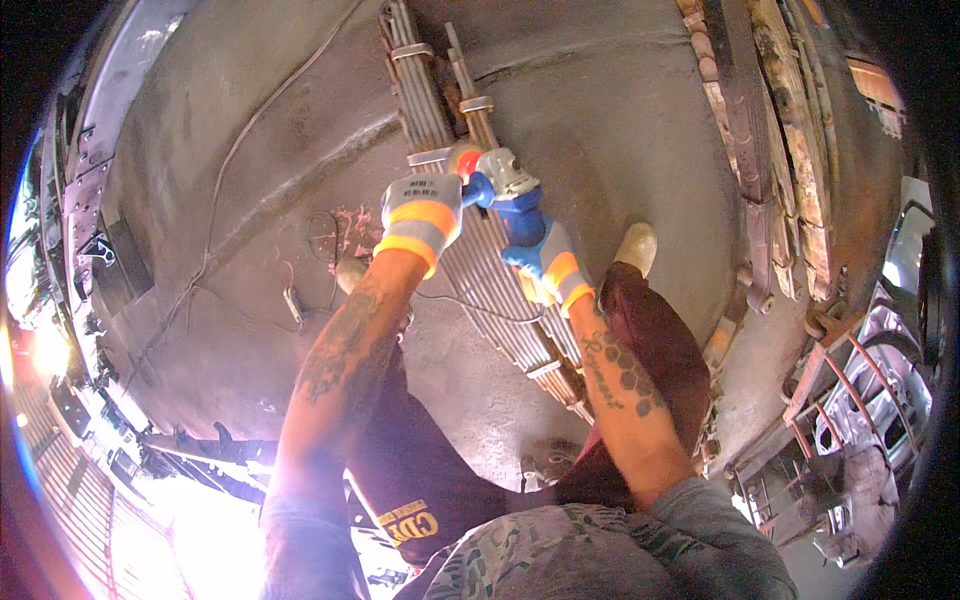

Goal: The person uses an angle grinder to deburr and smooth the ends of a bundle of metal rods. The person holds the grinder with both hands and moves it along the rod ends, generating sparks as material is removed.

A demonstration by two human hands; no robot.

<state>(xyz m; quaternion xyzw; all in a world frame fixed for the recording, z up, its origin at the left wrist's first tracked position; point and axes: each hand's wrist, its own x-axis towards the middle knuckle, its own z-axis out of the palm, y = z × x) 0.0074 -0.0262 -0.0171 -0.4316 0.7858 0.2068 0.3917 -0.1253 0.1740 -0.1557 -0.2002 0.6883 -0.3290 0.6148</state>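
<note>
With both gloved hands I hold a blue and grey angle grinder [515,198]. My left hand [422,212], in a grey and orange glove, is closed round the blue side handle. My right hand [548,258] grips the tool's body. An orange-red disc or glow [464,160] shows at the tool's head; which it is I cannot tell. Beneath it lies a leaf-spring pack [500,290] of long metal strips held by clips, running from far left to near right between my feet. Another leaf-spring pack [470,90] lies close beside it. The disc's exact contact with the metal is hidden.
A dark cable [460,303] crosses the pack near my hands, and another cable [232,150] trails over the concrete floor at left. Reddish scraps [352,232] lie by my left foot. Long rusty beams [790,150] lie at right, near a metal frame [835,370].
</note>
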